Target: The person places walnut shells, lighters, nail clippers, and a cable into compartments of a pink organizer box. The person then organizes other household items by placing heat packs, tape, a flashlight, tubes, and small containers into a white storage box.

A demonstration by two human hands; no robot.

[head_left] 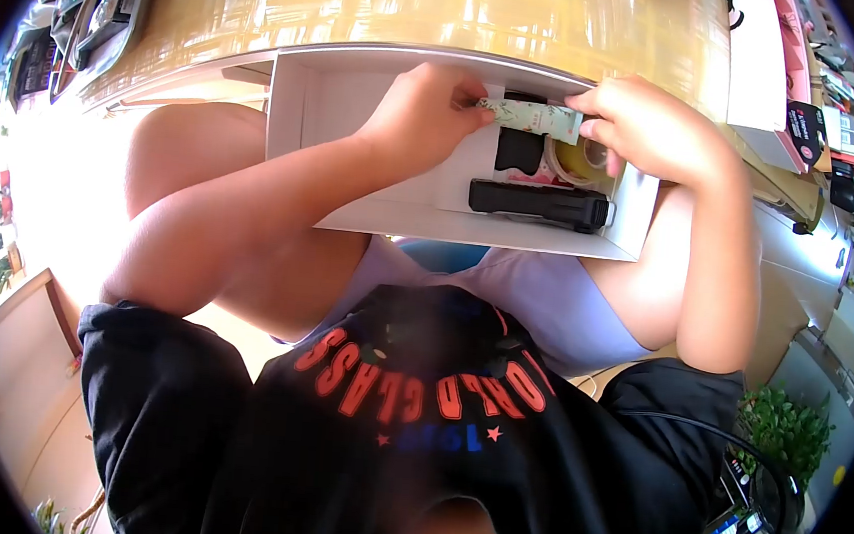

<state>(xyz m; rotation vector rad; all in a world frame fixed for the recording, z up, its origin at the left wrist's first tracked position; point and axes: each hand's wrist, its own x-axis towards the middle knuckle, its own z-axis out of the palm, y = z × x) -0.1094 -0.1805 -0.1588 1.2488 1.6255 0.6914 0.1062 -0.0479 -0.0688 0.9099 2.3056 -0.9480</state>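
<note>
A pale green tube (534, 118) with a floral print lies level over the right part of an open white drawer (382, 203). My left hand (424, 111) pinches its left end between thumb and fingers. At the other end, my right hand (648, 129) has its thumb and fingers closed on the tube's tip. Below the tube in the drawer are a black object (519, 154) and a round roll that looks like tape (566, 162). Nearer to me lies a long black device (537, 204), its kind unclear.
Beyond the drawer stretches a tabletop with a shiny yellowish covering (417, 10). Bags and dark items (112, 1) crowd the far left; a pink-and-white box (767, 83) stands at the right. My legs are under the drawer. A black cable (735, 437) runs by my right sleeve.
</note>
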